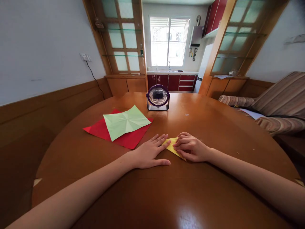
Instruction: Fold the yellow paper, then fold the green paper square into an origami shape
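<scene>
A folded piece of yellow paper [172, 147] lies on the wooden table between my two hands, partly covered by them. My left hand [150, 152] rests palm down with its fingers spread, the fingertips on the paper's left corner. Curled over the paper's right side, my right hand [190, 148] has its fingers bent together, pinching or pressing the edge there. What lies under those fingertips is hidden.
A creased light green sheet [127, 122] overlaps a red sheet [124, 139] left of my hands. Beyond stands a small purple fan [158, 98]. The round table [152, 197] reaches toward a striped armchair [276, 98] at the right.
</scene>
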`<state>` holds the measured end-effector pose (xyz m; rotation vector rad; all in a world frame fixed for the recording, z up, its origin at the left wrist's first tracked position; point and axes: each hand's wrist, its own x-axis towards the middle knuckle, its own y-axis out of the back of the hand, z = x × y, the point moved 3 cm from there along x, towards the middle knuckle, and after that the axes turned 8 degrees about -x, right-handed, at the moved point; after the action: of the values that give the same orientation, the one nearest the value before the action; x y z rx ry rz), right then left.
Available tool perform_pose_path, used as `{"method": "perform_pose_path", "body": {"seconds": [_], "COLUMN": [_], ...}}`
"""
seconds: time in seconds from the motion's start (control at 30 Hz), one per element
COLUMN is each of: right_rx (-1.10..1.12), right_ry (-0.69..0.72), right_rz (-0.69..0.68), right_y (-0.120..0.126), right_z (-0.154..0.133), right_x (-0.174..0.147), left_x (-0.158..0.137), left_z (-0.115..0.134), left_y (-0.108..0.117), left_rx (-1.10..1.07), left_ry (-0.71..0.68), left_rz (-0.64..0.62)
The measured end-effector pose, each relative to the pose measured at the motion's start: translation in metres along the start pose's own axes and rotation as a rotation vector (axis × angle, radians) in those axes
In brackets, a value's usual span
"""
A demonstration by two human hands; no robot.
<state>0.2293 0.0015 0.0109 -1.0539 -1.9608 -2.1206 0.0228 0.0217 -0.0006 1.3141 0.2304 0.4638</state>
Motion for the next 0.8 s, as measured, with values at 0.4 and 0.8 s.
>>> {"method": "perform_pose_path", "body": {"seconds": [0.4,0.8], "right_rx": [-0.083,-0.057], "right_ry": [0.023,-0.027], "right_rz": [0.054,0.039], "right_y": [0.003,0.002], "right_z": [-0.003,0.001], "right_x": [0.000,-0.003], "left_x": [-0.004,0.000], "left_z": [0.008,0.013], "left_y": [0.003,-0.002], "left_rx": [-0.144,-0.114], "left_ry": [-0.063,0.009], "left_rz": [-0.090,0.051]}}
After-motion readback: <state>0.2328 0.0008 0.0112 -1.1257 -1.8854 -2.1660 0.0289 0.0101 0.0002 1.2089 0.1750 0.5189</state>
